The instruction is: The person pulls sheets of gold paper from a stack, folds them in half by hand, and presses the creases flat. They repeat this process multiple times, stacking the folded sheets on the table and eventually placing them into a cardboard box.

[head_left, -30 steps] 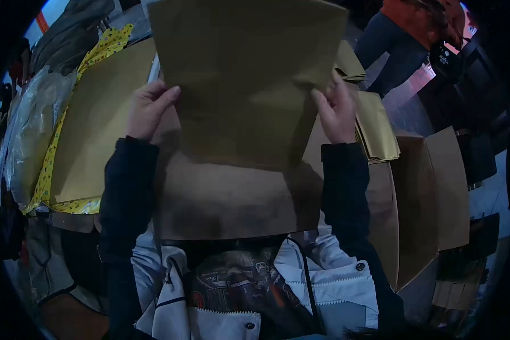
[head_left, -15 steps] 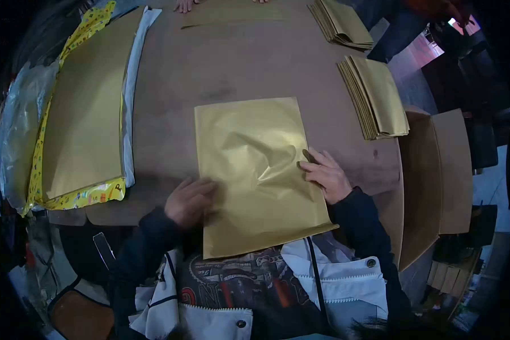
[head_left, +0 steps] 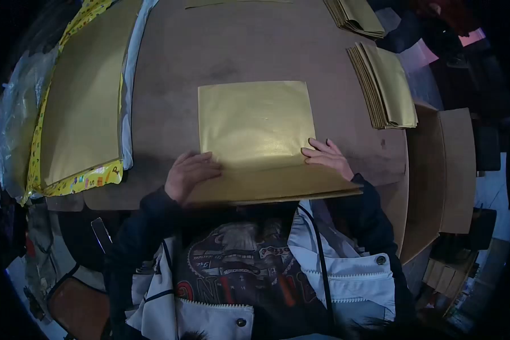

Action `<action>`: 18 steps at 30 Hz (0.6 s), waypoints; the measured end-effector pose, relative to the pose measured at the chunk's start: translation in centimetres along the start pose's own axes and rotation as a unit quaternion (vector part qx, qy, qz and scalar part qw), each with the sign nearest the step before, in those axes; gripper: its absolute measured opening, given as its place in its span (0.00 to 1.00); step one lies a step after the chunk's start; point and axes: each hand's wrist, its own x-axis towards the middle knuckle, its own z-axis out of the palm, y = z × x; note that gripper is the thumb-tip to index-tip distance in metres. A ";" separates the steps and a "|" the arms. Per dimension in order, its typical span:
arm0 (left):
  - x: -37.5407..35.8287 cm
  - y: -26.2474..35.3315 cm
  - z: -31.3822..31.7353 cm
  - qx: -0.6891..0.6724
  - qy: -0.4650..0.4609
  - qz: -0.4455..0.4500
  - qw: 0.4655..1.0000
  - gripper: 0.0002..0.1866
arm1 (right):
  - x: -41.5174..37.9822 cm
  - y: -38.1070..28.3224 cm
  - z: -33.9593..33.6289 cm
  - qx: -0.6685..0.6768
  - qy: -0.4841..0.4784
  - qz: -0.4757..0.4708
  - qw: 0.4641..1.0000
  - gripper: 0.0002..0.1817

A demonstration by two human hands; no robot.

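A gold-brown paper sheet (head_left: pixel 255 122) lies on the table in front of me, its far half flat. Its near part is bent up along a crosswise line and stands as a raised flap (head_left: pixel 272 184) toward my body. At the left end of this bend, my left hand (head_left: pixel 194 174) grips the sheet, fingers on top and the thumb hidden. My right hand (head_left: pixel 328 158) holds the right end in the same way, fingertips at the sheet's side edge and its palm partly behind the flap.
On the left, a stack of flat gold sheets (head_left: pixel 88 96) rests on yellow printed wrapping (head_left: pixel 85 180). Folded gold sheets form a pile (head_left: pixel 386 88) at the right table edge, with another pile (head_left: pixel 357 17) behind. An open cardboard box (head_left: pixel 456 170) stands beside the table. A person is at the upper right.
The sheet's near part has come up into a flap, and its creased surface now looks smoother. Both hands have closed on its sides. The other person's hands at the top have left view.
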 end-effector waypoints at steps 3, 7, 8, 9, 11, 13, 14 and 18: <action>0.9 1.5 -0.7 -0.153 0.045 -0.233 0.959 0.09 | 1.0 -2.4 -0.6 0.137 0.091 0.137 0.977 0.12; 3.3 0.5 -0.9 -0.121 0.043 -0.385 0.914 0.19 | 4.2 -3.1 0.2 0.050 0.230 0.224 0.946 0.16; 3.8 0.6 -1.1 -0.112 0.024 -0.427 0.897 0.26 | 5.1 -3.6 0.3 0.012 0.275 0.191 0.942 0.17; 3.8 0.8 -1.1 -0.112 0.026 -0.427 0.897 0.26 | 5.4 -3.5 0.5 0.010 0.276 0.189 0.942 0.17; 3.6 1.2 -1.0 -0.161 0.098 -0.336 0.923 0.40 | 6.1 -2.8 1.1 -0.060 0.276 0.195 0.939 0.17; 3.5 0.8 -1.0 -0.138 0.071 -0.351 0.923 0.44 | 6.3 -2.8 1.5 -0.070 0.307 0.180 0.932 0.15; 3.6 0.7 -1.0 -0.116 0.040 -0.368 0.921 0.48 | 6.3 -2.4 1.7 -0.068 0.308 0.175 0.933 0.14; 5.4 1.7 -2.8 -0.135 -0.041 -0.418 0.897 0.49 | 6.3 -2.4 1.6 -0.065 0.300 0.181 0.934 0.09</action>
